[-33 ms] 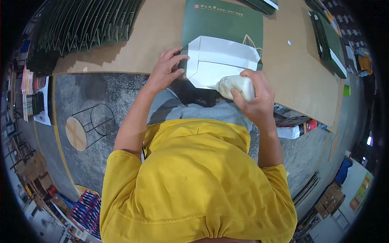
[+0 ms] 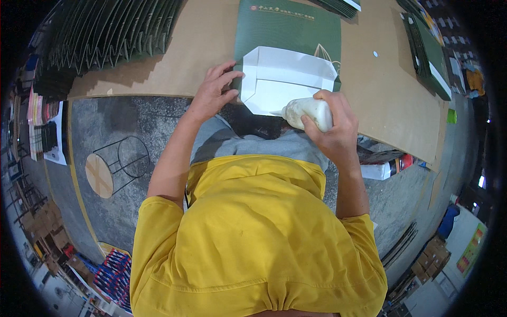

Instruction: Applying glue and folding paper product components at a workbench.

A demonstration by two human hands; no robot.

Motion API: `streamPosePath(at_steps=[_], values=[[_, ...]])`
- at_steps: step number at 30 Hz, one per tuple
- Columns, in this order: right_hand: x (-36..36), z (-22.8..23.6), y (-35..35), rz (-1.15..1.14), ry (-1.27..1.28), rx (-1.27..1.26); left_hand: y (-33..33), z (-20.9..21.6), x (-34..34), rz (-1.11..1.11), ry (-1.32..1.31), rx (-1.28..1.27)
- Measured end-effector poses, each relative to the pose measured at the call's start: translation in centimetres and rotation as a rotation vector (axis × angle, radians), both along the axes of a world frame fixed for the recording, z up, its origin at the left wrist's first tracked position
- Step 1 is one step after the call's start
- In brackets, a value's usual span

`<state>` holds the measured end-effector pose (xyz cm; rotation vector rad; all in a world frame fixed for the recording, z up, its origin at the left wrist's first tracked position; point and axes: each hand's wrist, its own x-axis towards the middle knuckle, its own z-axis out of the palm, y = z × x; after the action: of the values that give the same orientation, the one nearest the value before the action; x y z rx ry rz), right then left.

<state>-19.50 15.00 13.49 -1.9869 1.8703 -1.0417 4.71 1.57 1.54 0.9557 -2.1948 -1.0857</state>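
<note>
A green paper bag (image 2: 288, 29) lies flat on the table in front of me, its near end folded out into a white flap (image 2: 296, 68). My right hand (image 2: 338, 124) is wrapped round a white squeeze bottle (image 2: 311, 113) with smudges on its side. The bottle is tilted on its side, and its narrow nozzle points left at the flap's near edge. At the bag's left edge, my left hand (image 2: 214, 90) has its fingers apart, the fingertips against or just beside the paper. A twisted paper handle (image 2: 323, 53) shows at the bag's right side.
Many folded green bags (image 2: 113, 31) stand packed at the table's far left. Another stack of bags (image 2: 428, 58) lies at the right edge of the brown table (image 2: 380, 100). A round-topped stool (image 2: 99, 176) lies tipped on the floor to my left.
</note>
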Motion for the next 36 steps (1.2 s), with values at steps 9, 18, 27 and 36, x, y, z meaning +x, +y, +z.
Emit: streamPosePath(at_steps=[9, 18, 27, 36], values=[[-2.8, 0.4, 2.1, -0.145, 0.041, 0.064, -0.2, 0.3, 0.1, -0.010, -0.052, -0.017], [-5.2, 0.6, 3.9, -0.257, 0.090, 0.070, -0.2, 0.5, 0.0, 0.007, -0.054, -0.015], [-6.5, 0.7, 5.2, -0.346, 0.129, 0.062, -0.1, 0.5, -0.1, 0.007, -0.048, -0.029], [-7.5, 0.5, 5.3, -0.463, 0.148, -0.044, -0.3, 0.2, 0.1, 0.003, -0.055, -0.025]])
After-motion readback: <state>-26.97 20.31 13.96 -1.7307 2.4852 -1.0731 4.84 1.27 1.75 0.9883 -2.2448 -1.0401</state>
